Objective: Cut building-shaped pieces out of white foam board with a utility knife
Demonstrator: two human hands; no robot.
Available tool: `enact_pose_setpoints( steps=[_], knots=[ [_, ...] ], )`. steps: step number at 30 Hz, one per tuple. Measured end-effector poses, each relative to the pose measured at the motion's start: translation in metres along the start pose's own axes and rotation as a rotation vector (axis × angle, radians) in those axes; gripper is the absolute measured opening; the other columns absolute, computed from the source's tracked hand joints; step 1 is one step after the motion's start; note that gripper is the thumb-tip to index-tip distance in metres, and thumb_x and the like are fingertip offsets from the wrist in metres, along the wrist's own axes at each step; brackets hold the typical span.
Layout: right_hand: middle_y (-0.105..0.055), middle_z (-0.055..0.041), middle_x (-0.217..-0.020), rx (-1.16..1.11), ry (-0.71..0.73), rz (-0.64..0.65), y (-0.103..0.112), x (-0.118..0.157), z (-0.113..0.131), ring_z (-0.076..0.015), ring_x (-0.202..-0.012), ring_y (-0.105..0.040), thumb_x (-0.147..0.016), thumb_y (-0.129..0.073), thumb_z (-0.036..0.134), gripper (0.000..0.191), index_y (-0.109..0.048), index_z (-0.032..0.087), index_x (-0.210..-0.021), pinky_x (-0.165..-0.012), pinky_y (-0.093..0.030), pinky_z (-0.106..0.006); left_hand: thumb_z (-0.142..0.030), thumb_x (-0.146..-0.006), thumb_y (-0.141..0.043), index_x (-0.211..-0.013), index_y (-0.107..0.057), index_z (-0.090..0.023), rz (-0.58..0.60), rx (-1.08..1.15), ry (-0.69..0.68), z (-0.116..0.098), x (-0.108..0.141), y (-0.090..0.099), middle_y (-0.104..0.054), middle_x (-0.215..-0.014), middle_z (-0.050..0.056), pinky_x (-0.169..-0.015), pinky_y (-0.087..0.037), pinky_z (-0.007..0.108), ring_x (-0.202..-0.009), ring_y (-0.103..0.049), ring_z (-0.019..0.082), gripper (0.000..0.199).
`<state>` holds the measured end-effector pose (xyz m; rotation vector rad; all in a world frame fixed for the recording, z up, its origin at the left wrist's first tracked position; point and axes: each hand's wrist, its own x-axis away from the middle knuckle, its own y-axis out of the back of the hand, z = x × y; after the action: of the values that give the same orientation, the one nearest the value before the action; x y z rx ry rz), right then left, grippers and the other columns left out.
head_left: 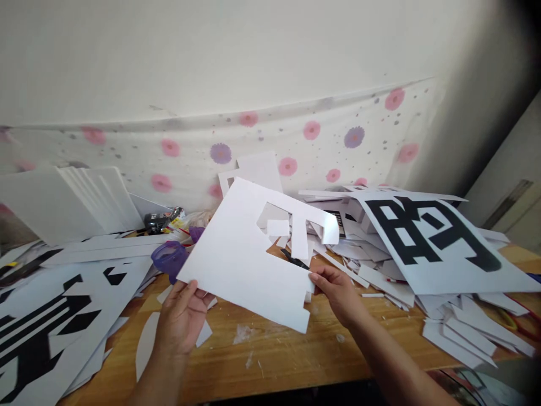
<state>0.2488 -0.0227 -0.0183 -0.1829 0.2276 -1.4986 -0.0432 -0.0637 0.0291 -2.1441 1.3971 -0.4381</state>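
A white sheet of stiff card or foam board (236,242) with a cut-out opening is held up above the wooden table. My left hand (183,313) pinches its lower left corner, thumb on top and fingers beneath. On the right edge, my right hand (332,285) grips the sheet between thumb and fingers. The sheet is tilted, and through its opening I see white scraps and a dark tool (293,258) whose kind I cannot make out. A narrow strip and a curled end stick out on the sheet's right side.
A sheet with a black character (426,231) lies at right, another black-printed sheet (63,321) at left. White offcuts (380,270) pile up behind and right. A purple translucent container (169,259) stands left of the held sheet. White boards (76,197) lean against the flowered wall cover (253,135).
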Motion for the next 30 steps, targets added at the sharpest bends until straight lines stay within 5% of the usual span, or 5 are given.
enact_pose_setpoints(
  steps=[6, 13, 21, 26, 30],
  knots=[
    [-0.061, 0.0011, -0.063, 0.102, 0.001, -0.005, 0.036, 0.01, 0.002, -0.0114, -0.059, -0.049, -0.065, -0.079, 0.047, 0.032, -0.071, 0.017, -0.073, -0.059, -0.04, -0.026, -0.032, -0.049, -0.092, -0.09, -0.073, -0.022, 0.03, -0.276, 0.024, -0.013, 0.007, 0.01, -0.071, -0.076, 0.001, -0.054, -0.056, 0.026, -0.061, -0.063, 0.016, 0.046],
    [-0.068, -0.0013, -0.072, 0.283, 0.035, -0.035, 0.053, 0.005, 0.005, -0.015, -0.066, -0.055, -0.07, -0.075, 0.047, 0.03, -0.073, 0.019, -0.081, -0.065, -0.044, -0.029, -0.03, -0.052, -0.09, -0.08, -0.074, -0.014, 0.15, -0.391, 0.181, -0.016, 0.008, 0.0, -0.068, -0.069, 0.004, -0.053, -0.049, 0.021, -0.06, -0.06, 0.015, 0.036],
    [-0.072, -0.0034, -0.092, -0.015, 0.035, -0.194, 0.055, 0.001, 0.003, -0.0184, -0.078, -0.066, -0.076, -0.069, 0.048, 0.045, -0.064, 0.026, -0.115, -0.068, -0.052, -0.032, -0.033, -0.059, -0.086, -0.082, -0.07, -0.015, 0.049, -0.25, 0.081, 0.021, 0.014, -0.008, -0.071, -0.074, 0.004, -0.058, -0.05, 0.024, -0.062, -0.062, 0.016, 0.034],
    [-0.074, -0.0085, -0.096, -0.129, -0.11, -0.091, 0.041, 0.004, 0.0, -0.02, -0.076, -0.069, -0.078, -0.064, 0.056, 0.054, -0.057, 0.023, -0.121, -0.065, -0.054, -0.033, -0.027, -0.059, -0.087, -0.094, -0.07, -0.015, 0.023, -0.138, 0.073, 0.039, 0.016, -0.01, -0.073, -0.092, 0.007, -0.069, -0.054, 0.026, -0.078, -0.066, 0.019, 0.04],
    [-0.075, -0.009, -0.096, 0.033, -0.1, -0.035, 0.022, 0.001, -0.013, -0.0196, -0.076, -0.069, -0.08, -0.065, 0.048, 0.055, -0.052, 0.022, -0.127, -0.067, -0.054, -0.034, -0.024, -0.062, -0.086, -0.095, -0.07, -0.014, 0.007, -0.084, 0.103, 0.05, 0.015, -0.008, -0.073, -0.097, 0.009, -0.073, -0.056, 0.027, -0.084, -0.067, 0.019, 0.038]
  ],
)
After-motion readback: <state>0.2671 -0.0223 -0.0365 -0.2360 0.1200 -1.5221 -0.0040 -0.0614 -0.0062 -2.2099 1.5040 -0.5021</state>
